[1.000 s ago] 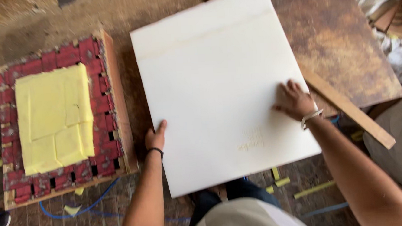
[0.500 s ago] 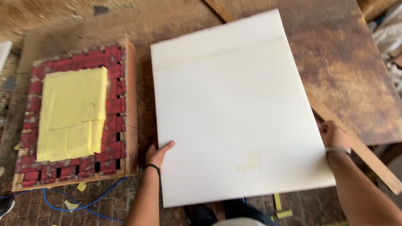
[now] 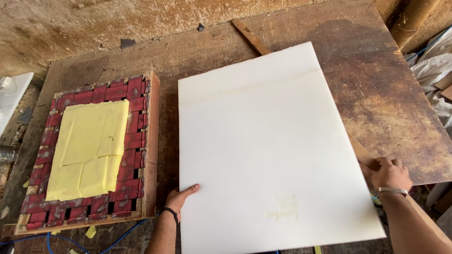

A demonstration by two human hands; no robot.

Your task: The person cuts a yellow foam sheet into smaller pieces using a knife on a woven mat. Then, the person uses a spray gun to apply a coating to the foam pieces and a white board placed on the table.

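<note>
— What's the worktop like?
— A worn, stained brown wooden board (image 3: 381, 96).
— What lies on it?
— A big white foam sheet (image 3: 269, 150), a wooden frame with red webbing (image 3: 130, 104) and yellow foam (image 3: 89, 148), and a wooden strip (image 3: 249, 35).

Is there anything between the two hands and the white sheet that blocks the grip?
Nothing visible does. The left hand already touches the left edge of the white foam sheet, and the right hand is at its right edge, above a wooden strip that lies under the sheet.
</note>
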